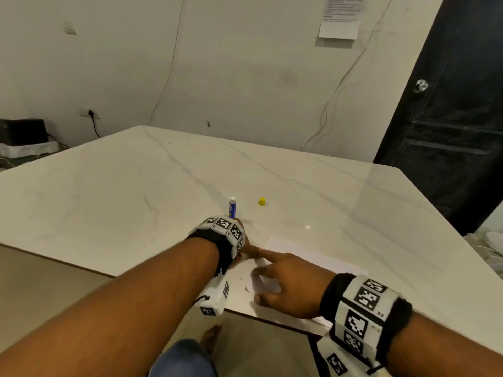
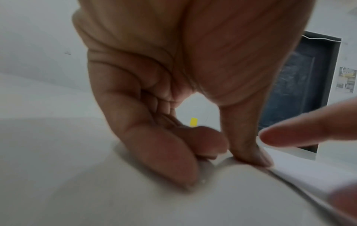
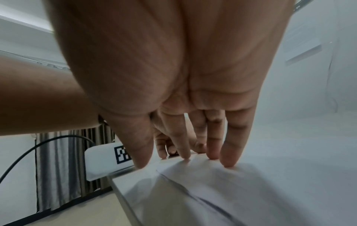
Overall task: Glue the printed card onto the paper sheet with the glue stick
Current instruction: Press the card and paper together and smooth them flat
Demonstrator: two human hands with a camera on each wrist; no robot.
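**A:** Two hands on the paper, so I'd say we're at the pressing-down stage? The glue stick (image 1: 232,207) stands upright on the surface (image 1: 109,191), uncapped, with its yellow cap (image 1: 261,201) sitting just beside it. Nobody is holding it.

**B:** Yeah, that's my read too. The card (image 1: 268,284) lies on the sheet (image 1: 313,257) near the front edge of the surface, right under the right hand (image 1: 288,284). From the right wrist view the fingers (image 3: 228,154) are straight, tips pressing down on the card. So that grip is flat and apart, not clamped on anything.

**A:** And the left hand (image 1: 239,248)?

**B:** Left wrist view shows the thumb (image 2: 249,151) planted on the paper's edge, with the other fingers curled under against the surface. Looks like it's pinning the sheet's left edge. Whether it's actually pinching the paper or just pressing on it, I can't tell, too blurry.

**A:** So gluing done, sticking nearly done?

**B:** My guess only. I can't see any glue, and the card's print is hidden since it shows plain white. What's probably left: smooth the card out, let go, recap the stick. Small white scrap (image 1: 307,227) further out, ignore it.
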